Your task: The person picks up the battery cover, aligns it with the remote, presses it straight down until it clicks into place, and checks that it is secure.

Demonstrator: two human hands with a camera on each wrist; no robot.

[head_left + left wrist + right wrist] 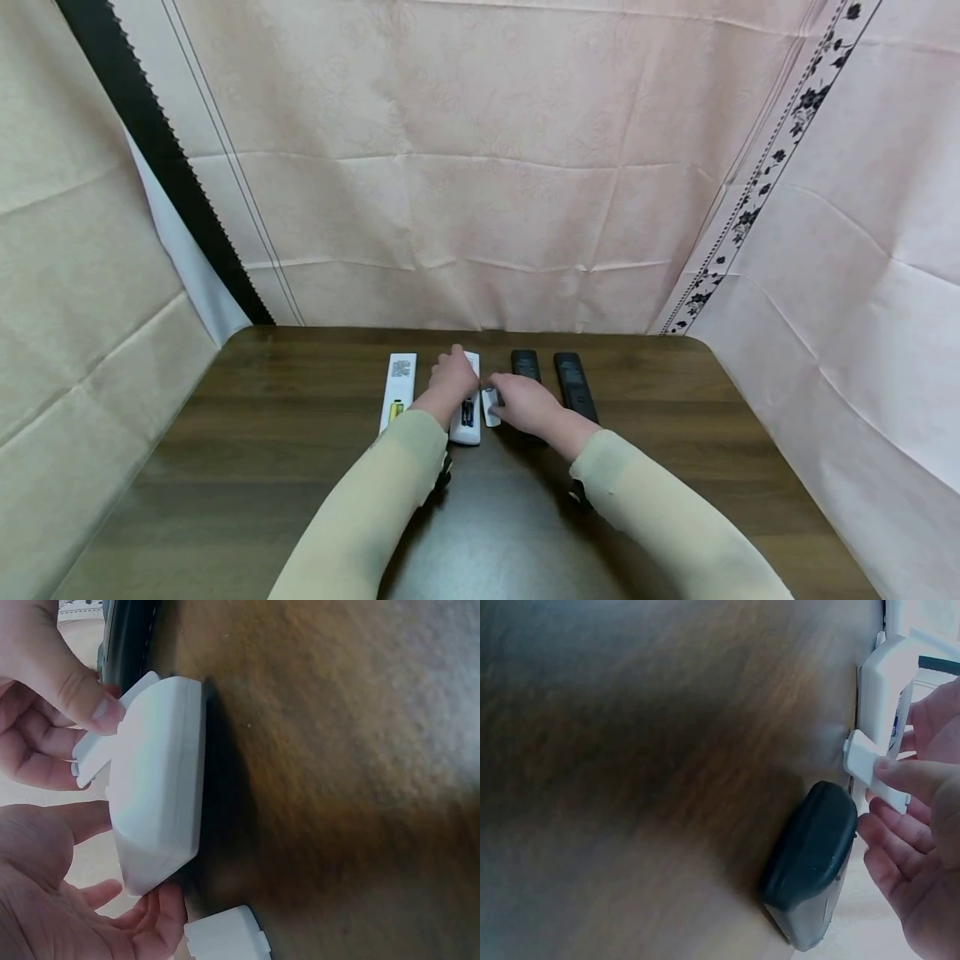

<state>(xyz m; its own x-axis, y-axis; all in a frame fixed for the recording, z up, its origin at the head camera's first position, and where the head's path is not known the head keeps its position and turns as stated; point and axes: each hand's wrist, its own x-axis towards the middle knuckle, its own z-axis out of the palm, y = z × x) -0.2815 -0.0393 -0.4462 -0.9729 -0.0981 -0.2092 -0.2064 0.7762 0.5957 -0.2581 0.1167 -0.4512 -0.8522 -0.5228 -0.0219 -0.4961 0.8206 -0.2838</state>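
A white remote control (467,421) lies back up with its battery compartment uncovered and dark batteries showing inside. My left hand (452,379) grips this remote, thumb on one side and fingers on the other in the left wrist view. Between thumb and fingers, my right hand (527,404) pinches a white battery cover (866,766). The cover is held tilted close beside the remote's (159,769) edge. To the left lies a second white remote (400,379), also back up, with a yellow battery (396,409) in view; my left forearm hides its near end.
Another white battery cover (229,935) rests on the wooden table (495,533), near my left fingers. Two black remotes lie to the right: one (526,364) partly behind my right hand, the other (575,385) farther right. Cloth hangs (480,208) behind the table.
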